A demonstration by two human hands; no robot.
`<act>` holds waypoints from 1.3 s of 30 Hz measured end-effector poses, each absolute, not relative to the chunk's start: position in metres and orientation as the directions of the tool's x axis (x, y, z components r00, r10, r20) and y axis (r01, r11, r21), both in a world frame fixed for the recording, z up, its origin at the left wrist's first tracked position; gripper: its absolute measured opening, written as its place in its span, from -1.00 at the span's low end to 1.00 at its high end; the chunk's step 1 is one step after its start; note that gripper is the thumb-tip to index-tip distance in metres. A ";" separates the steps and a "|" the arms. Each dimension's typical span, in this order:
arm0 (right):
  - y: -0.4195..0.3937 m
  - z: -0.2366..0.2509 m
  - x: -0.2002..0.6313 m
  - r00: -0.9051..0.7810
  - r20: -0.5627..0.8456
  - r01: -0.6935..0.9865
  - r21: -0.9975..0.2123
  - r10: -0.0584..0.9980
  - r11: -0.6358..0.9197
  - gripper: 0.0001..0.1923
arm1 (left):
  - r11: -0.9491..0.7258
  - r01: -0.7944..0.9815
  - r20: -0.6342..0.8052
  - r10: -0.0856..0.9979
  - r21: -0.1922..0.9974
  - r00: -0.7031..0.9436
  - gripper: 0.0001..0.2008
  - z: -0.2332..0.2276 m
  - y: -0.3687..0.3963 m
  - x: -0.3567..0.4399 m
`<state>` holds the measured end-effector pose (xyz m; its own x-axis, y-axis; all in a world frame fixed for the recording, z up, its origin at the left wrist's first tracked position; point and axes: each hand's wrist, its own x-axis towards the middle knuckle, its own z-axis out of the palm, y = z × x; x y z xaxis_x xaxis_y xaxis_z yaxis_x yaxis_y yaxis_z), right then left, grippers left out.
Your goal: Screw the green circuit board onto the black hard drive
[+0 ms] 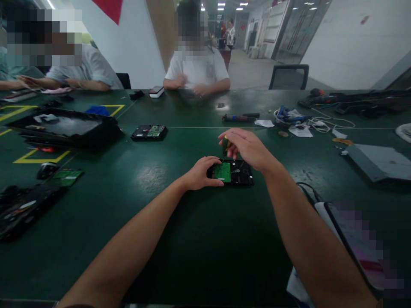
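A black hard drive [242, 174] with a green circuit board [223, 172] lies flat on the dark green table in front of me. My left hand [205, 173] grips its left end, thumb on the near edge and fingers on the far edge. Above the drive, my right hand [242, 145] is closed around the dark and yellow handle of a screwdriver [225, 145]. The handle stands roughly upright over the drive's far edge. I cannot make out the screwdriver's tip or whether it touches a screw.
A second hard drive [149, 132] lies to the far left. Black trays [67, 126] and dismantled parts [28, 205] are at the left. On the right are a grey metal box [382, 162], tangled cables [295, 115] and a phone [353, 244]. People sit across the table.
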<state>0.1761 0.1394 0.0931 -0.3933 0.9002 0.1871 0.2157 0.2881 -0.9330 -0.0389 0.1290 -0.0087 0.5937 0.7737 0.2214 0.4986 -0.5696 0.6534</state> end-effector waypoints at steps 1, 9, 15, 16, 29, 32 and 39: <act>0.140 0.093 0.176 -0.393 0.185 0.209 -0.936 0.901 0.283 -0.71 | -0.572 0.500 0.221 0.772 0.651 0.596 -0.25 -0.009 0.129 -0.039; 0.139 0.093 0.178 -0.330 0.220 0.294 -0.900 0.918 0.321 -0.74 | -0.561 0.507 0.208 0.778 0.654 0.593 -0.25 -0.007 0.128 -0.039; 0.138 0.095 0.178 -0.348 0.220 0.284 -0.902 0.911 0.326 -0.79 | -0.575 0.500 0.223 0.771 0.648 0.597 -0.25 -0.006 0.128 -0.039; 0.137 0.095 0.177 -0.369 0.224 0.277 -0.900 0.902 0.336 -0.77 | -0.574 0.500 0.221 0.770 0.648 0.598 -0.25 -0.006 0.128 -0.039; 0.138 0.098 0.181 -0.380 0.232 0.290 -0.889 0.896 0.353 -0.71 | -0.580 0.503 0.230 0.770 0.641 0.595 -0.25 -0.010 0.129 -0.040; 0.138 0.097 0.179 -0.331 0.224 0.310 -0.892 0.917 0.329 -0.70 | -0.584 0.498 0.231 0.766 0.641 0.600 -0.25 -0.010 0.130 -0.040; 0.139 0.095 0.178 -0.364 0.219 0.268 -0.907 0.905 0.326 -0.75 | -0.599 0.484 0.252 0.756 0.638 0.604 -0.26 -0.010 0.129 -0.040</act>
